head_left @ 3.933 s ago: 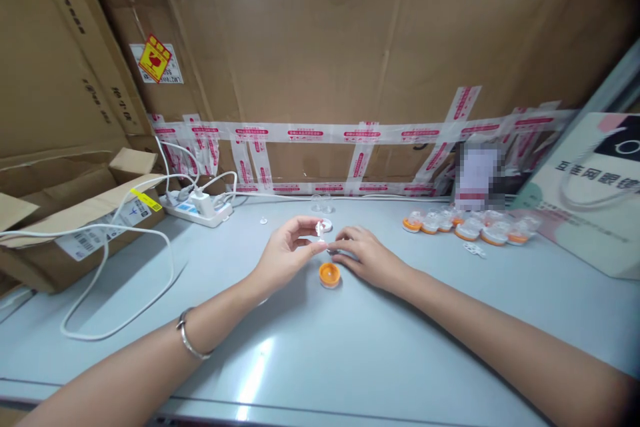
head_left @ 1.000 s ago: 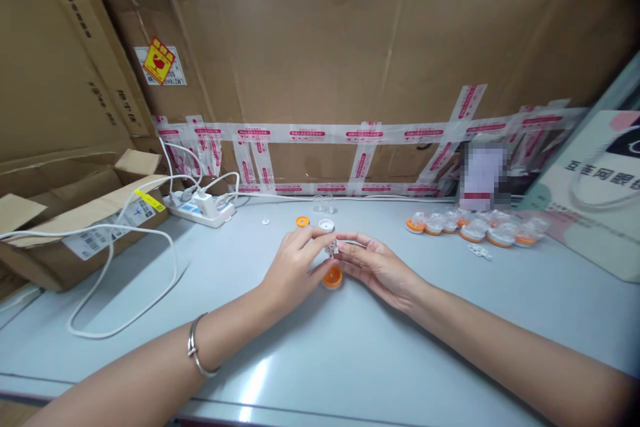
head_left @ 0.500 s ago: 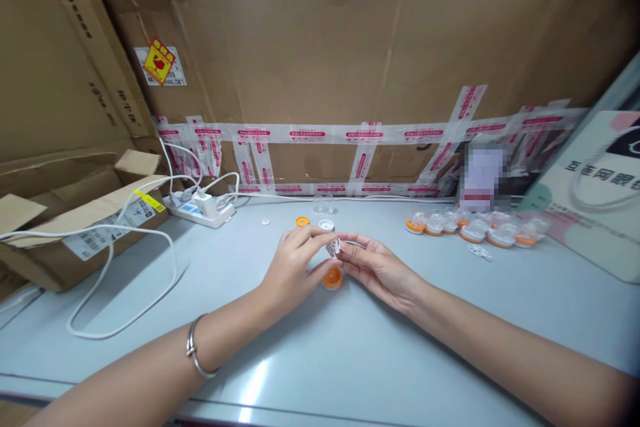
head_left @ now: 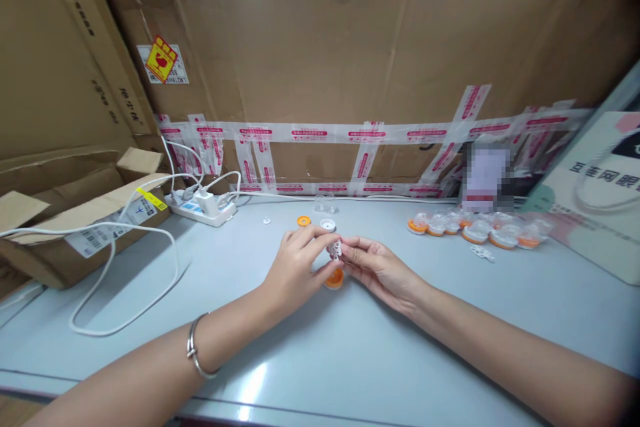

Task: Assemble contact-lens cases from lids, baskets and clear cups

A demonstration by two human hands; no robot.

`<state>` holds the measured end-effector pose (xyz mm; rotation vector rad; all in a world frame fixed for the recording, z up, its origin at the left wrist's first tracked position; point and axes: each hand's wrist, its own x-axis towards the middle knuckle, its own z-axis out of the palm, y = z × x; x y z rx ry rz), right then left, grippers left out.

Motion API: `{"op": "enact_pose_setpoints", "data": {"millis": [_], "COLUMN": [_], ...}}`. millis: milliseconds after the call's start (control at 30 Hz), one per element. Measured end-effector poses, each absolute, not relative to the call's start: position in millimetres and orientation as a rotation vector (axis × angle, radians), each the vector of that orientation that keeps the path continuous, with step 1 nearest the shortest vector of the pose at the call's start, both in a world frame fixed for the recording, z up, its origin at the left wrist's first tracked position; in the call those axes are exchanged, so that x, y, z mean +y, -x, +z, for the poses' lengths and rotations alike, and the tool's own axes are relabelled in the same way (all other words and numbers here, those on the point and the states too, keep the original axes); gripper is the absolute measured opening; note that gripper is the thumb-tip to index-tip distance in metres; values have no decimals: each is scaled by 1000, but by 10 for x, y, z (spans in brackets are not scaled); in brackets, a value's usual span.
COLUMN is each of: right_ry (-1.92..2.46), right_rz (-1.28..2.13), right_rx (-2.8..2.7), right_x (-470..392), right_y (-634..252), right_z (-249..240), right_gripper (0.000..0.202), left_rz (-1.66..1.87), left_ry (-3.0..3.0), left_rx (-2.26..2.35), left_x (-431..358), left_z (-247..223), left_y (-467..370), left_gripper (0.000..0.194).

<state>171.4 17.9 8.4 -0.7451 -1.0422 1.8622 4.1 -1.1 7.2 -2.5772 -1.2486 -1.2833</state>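
Between my two hands is a small white plastic part with cut-out openings (head_left: 335,250). My left hand (head_left: 295,267) pinches it from the left, thumb below and index finger above. On its right side, the fingertips of my right hand (head_left: 377,271) are closed on it too. Just beneath the part, an orange round cap with a white rim (head_left: 334,279) sits on the table, partly hidden by my fingers. Behind my left hand lie an orange ring (head_left: 303,221) and a white ring (head_left: 327,225). Two clear domes (head_left: 325,203) stand farther back.
Several clear-domed pieces with orange and white bases (head_left: 477,232) are grouped at the right, a flat white part (head_left: 483,253) before them. A small white disc (head_left: 267,221) lies left of the rings. A power strip (head_left: 210,213), looping white cable (head_left: 174,260) and open cardboard box (head_left: 55,267) occupy the left.
The white part appears slightly turned between my fingertips. Both hands keep nearly the same place and grip; the whole view has shifted very slightly.
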Motion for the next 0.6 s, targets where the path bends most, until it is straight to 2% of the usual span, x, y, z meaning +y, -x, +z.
{"op": "enact_pose_setpoints", "data": {"millis": [367,600], "right_ry": [865,783], "right_rz": [1732,1770], "right_rx": [-1108,-1113], "right_x": [106,113], "right_y": [-1639,-1640], "right_z": [159,148], "right_gripper": [18,16], "left_rz": [-1277,-1346], "left_ry": [2566,2592], "left_rx": [-1254,-1247], "left_x": [-33,-38], "left_z": [42,45], "left_y": [-91,-94], "left_gripper": [26,27]}}
